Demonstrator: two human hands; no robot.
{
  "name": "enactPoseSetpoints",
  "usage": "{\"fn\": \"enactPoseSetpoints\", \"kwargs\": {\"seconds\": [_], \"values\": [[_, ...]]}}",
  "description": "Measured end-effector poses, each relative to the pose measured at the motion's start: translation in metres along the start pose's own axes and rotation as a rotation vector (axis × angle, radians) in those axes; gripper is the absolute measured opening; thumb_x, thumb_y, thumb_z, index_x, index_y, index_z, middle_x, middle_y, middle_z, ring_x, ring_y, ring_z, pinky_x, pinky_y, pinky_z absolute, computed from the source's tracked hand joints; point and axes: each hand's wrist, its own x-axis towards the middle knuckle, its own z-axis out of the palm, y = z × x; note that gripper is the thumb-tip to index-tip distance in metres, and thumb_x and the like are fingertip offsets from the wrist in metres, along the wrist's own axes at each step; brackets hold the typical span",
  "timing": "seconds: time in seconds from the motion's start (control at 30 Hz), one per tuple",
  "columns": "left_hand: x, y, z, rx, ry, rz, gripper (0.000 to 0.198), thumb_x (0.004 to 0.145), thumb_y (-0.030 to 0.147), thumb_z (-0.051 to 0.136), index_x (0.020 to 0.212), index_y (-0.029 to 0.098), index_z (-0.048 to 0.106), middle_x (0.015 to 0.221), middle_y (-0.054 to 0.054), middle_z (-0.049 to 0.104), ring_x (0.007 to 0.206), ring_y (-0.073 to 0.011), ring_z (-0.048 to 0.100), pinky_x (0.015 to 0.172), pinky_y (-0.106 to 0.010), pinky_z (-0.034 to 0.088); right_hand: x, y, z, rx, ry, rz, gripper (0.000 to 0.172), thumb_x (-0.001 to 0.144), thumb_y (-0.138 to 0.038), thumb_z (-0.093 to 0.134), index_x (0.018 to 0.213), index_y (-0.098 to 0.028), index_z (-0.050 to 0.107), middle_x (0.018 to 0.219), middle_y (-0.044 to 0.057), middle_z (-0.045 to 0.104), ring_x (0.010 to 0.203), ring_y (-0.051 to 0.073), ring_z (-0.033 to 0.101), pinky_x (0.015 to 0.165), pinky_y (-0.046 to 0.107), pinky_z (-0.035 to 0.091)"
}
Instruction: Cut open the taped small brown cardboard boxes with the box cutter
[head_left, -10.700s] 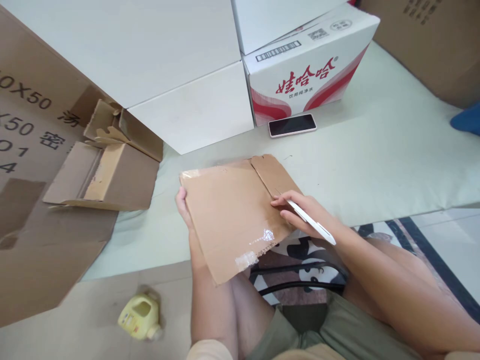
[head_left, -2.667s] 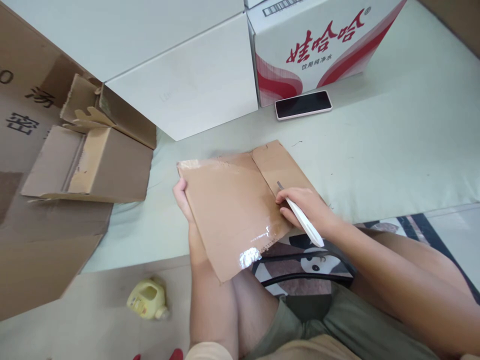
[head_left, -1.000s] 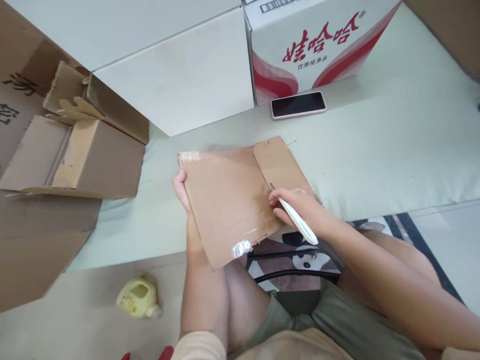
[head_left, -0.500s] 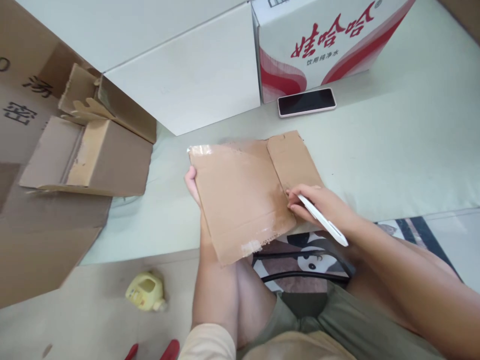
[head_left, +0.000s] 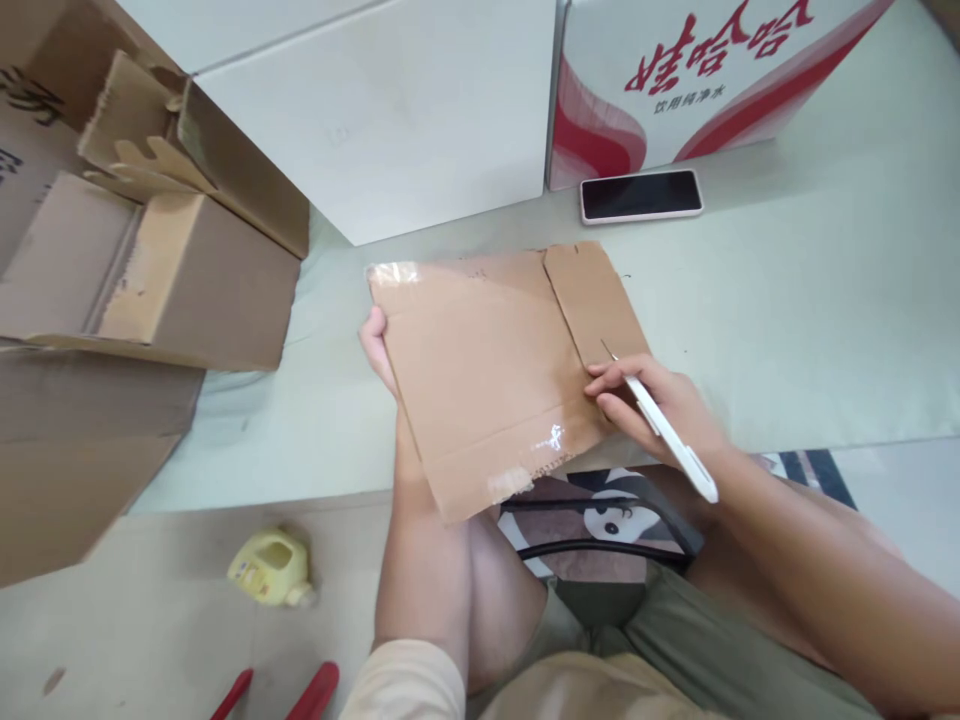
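A flattened piece of brown cardboard (head_left: 480,350) with a folded flap (head_left: 596,300) on its right is held over the front of the pale green surface. Clear tape shines on its upper left corner and lower edge. My left hand (head_left: 377,345) grips the cardboard's left edge; most of its fingers are hidden underneath. In my right hand (head_left: 641,400) is a slim white utility knife (head_left: 675,445), its handle slanting back toward my wrist. A thin dark tip shows past my fingers, over the flap. My right fingertips rest by the crease between panel and flap.
A black-screened phone (head_left: 641,196) lies before a red-and-white carton (head_left: 675,110) and a large white box (head_left: 420,120). Open brown boxes (head_left: 225,280) stand at left. On the floor are a yellow jug (head_left: 274,568) and red handles (head_left: 315,690). A panda-patterned thing (head_left: 577,520) is below the cardboard.
The view has shifted slightly. My right hand has moved a little to the right with the utility knife, and its thin tip now shows over the flap. My left hand keeps its grip.
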Motion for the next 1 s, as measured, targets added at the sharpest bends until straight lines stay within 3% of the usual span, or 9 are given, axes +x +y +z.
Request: {"fn": "enactPoseSetpoints", "kwargs": {"seconds": [0.13,0.3,0.4,0.63,0.83,1.0], "values": [[0.009,-0.001,-0.001,-0.148,-0.100,0.213,0.035,0.091,0.048,0.044,0.088,0.019,0.064,0.086,-0.003,0.068,0.084,-0.0198,0.069,0.080,-0.034,0.058,0.000,0.000,0.009,-0.018,0.041,-0.055,0.019,0.088,-0.030,0.066,0.106,-0.030,0.060,0.108,0.006,0.081,0.120,0.030,0.073,0.100,0.053,0.058],[0.005,-0.004,0.009,-0.068,-0.082,0.282,0.046,0.096,0.047,0.030,0.085,0.019,0.065,0.079,-0.002,0.064,0.078,-0.0185,0.067,0.082,-0.033,0.056,-0.001,0.005,0.009,0.003,-0.021,-0.081,0.020,0.089,-0.029,0.065,0.109,-0.030,0.060,0.111,0.006,0.081,0.123,0.032,0.072,0.101,0.056,0.057],[0.006,-0.005,0.008,-0.071,-0.084,0.333,0.043,0.095,0.046,0.031,0.082,0.019,0.063,0.077,-0.002,0.063,0.073,-0.0161,0.064,0.081,-0.031,0.054,0.000,0.004,0.006,-0.009,-0.017,-0.075,0.020,0.090,-0.028,0.065,0.109,-0.029,0.060,0.114,0.008,0.080,0.126,0.032,0.071,0.105,0.056,0.055],[0.022,-0.008,-0.005,-0.170,-0.115,0.319,0.036,0.090,0.053,0.043,0.086,0.021,0.059,0.086,-0.002,0.067,0.089,-0.0193,0.064,0.086,-0.032,0.052,0.003,0.000,0.000,-0.042,0.020,-0.020,0.019,0.090,-0.027,0.063,0.109,-0.027,0.060,0.121,0.011,0.078,0.126,0.031,0.070,0.107,0.054,0.054],[0.029,-0.010,-0.012,-0.128,-0.122,0.262,0.040,0.089,0.056,0.049,0.092,0.020,0.064,0.094,-0.006,0.071,0.099,-0.0231,0.063,0.094,-0.035,0.050,0.009,0.006,-0.003,-0.157,-0.134,-0.003,0.020,0.088,-0.025,0.063,0.107,-0.027,0.065,0.117,0.009,0.079,0.107,0.031,0.077,0.097,0.051,0.059],[0.032,-0.009,-0.016,-0.116,-0.120,0.272,0.040,0.089,0.056,0.047,0.092,0.020,0.065,0.092,-0.006,0.071,0.098,-0.0223,0.063,0.093,-0.034,0.051,0.010,0.007,-0.002,-0.177,-0.149,-0.051,0.020,0.089,-0.024,0.059,0.107,-0.025,0.065,0.121,0.010,0.079,0.106,0.029,0.078,0.096,0.048,0.060]]}}
